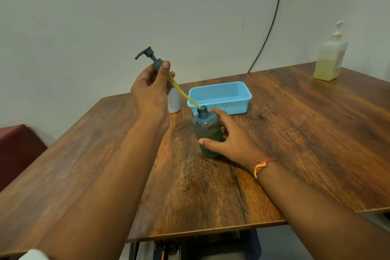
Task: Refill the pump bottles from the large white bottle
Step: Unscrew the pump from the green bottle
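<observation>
I take the blue basket (219, 97) on the wooden table (295, 133) as my marker. Just in front of its near-left corner stands the teal pump bottle (207, 133), upright on the table with its neck open, and my right hand (234, 139) is wrapped around its body, thumb on the near side and fingers round the far side; a red and yellow thread (261, 164) circles that wrist. Up and to the left of the basket, my left hand (150, 88) is raised above the table and pinches the collar of the dark pump head (150, 59), nozzle pointing left. From the collar the yellow dip tube (183, 96) slants down to the right, and its lower tip sits at the mouth of the teal bottle; how far inside it reaches I cannot tell. Just left of the basket, partly hidden behind my left hand, stands a white bottle (175, 101) with a label. Well to the right of the basket, at the far edge of the table, stands a clear pump bottle (330, 57) with yellowish liquid in its lower part. A black cable (272, 19) runs down the wall behind the basket.
</observation>
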Tool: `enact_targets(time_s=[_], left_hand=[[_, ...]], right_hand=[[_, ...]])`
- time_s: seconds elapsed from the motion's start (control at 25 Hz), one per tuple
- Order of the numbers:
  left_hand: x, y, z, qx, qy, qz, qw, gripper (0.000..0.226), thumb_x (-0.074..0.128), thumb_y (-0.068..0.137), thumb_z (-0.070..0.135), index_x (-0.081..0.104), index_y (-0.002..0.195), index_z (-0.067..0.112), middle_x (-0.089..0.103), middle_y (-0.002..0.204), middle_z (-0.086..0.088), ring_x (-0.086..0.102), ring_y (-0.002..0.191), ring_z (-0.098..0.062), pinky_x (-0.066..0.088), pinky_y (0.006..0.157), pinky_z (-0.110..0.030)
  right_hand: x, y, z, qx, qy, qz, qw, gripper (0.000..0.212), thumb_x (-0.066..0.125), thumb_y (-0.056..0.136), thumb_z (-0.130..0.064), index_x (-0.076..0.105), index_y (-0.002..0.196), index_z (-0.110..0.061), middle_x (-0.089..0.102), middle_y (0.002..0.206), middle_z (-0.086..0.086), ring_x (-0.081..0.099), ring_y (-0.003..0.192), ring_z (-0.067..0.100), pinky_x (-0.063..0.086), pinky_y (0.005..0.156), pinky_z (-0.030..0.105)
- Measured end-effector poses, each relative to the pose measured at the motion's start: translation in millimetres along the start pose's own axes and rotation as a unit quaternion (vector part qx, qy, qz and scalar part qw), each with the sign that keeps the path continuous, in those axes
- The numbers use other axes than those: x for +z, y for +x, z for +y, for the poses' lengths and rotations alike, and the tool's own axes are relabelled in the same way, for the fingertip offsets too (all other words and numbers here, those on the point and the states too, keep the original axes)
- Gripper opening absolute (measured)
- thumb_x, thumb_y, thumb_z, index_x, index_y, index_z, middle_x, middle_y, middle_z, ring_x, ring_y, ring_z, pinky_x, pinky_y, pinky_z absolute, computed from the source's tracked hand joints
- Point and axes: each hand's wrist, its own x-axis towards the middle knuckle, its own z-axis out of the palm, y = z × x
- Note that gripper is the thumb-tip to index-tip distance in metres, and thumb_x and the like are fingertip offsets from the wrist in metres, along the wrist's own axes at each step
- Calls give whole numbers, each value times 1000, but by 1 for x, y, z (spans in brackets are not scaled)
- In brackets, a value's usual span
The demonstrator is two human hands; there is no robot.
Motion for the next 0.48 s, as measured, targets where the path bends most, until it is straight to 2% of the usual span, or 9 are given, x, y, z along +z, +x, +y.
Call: enact_targets(time_s=[0.08,0.12,0.2,0.28,0.36,0.48], left_hand=[[-3,4,4,5,-6,21,1000,33,74,91,19,66,115,-3,72,84,-6,73,79,-11,60,69,-28],[-7,7,3,1,-10,36,999,35,75,91,19,64,116,-2,72,84,-5,73,79,-12,60,68,-27],[-19,14,-5,-20,5,66,998,39,79,87,24,61,114,3,73,90,-9,75,86,-18,63,75,-35],[-34,17,-20,-52,94,63,992,37,82,85,29,63,107,7,73,97,-12,73,91,-24,63,82,-40],[-48,12,-38,-79,206,11,975,32,82,84,29,68,104,9,72,98,-10,69,88,-22,61,77,-36],[-61,5,-62,-67,369,-50,926,32,85,79,27,72,105,14,73,99,-4,69,91,-16,60,78,-33]], right_hand=[[0,0,-1,0,-3,4,1000,84,83,76,-49,35,145,-44,53,142,-7,55,117,6,50,89,16],[0,-1,-1,0,-1,6,1000,83,83,76,-47,36,145,-43,52,141,-8,55,114,3,49,85,11],[0,-1,-2,-5,5,12,1000,83,84,76,-44,37,144,-41,51,140,-8,56,112,2,51,84,10],[0,0,-2,-7,11,15,1000,84,84,75,-45,37,145,-39,49,141,-8,56,119,7,54,92,20],[0,0,-2,-1,17,13,1000,85,84,75,-45,36,146,-38,49,137,-12,55,122,10,55,97,28],[0,0,-1,0,24,15,1000,85,84,75,-43,37,145,-38,51,134,-14,57,119,9,55,97,31]])
